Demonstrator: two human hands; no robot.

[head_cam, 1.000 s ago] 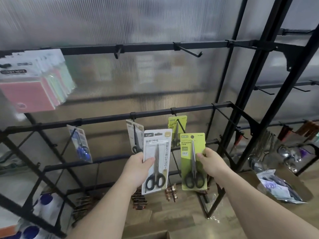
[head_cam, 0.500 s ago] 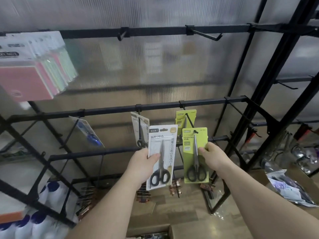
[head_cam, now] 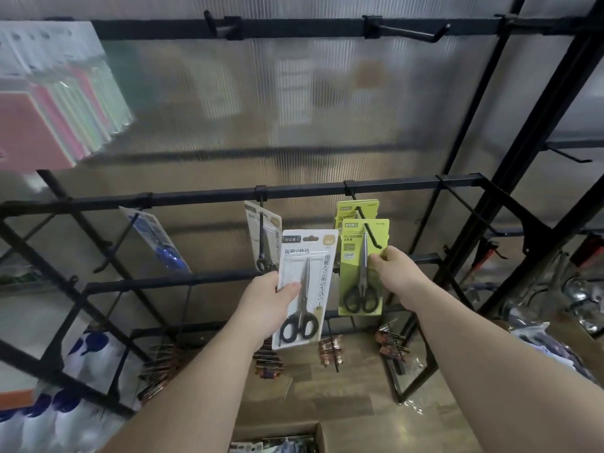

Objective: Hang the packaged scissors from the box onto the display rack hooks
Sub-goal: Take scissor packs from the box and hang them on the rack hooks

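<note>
as my right hand (head_cam: 397, 273) pinched it, green pack (head_cam: 349, 276): seemed barely on hook (head_cam: 371, 235); early release could drop it.
left hand (head_cam: 264, 305): gripped white pack (head_cam: 313, 266).

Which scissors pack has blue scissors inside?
The blue scissors pack, hanging alone and tilted at the left of the middle bar. The white pack in the left hand and green pack in the right hand show black handles.
</note>
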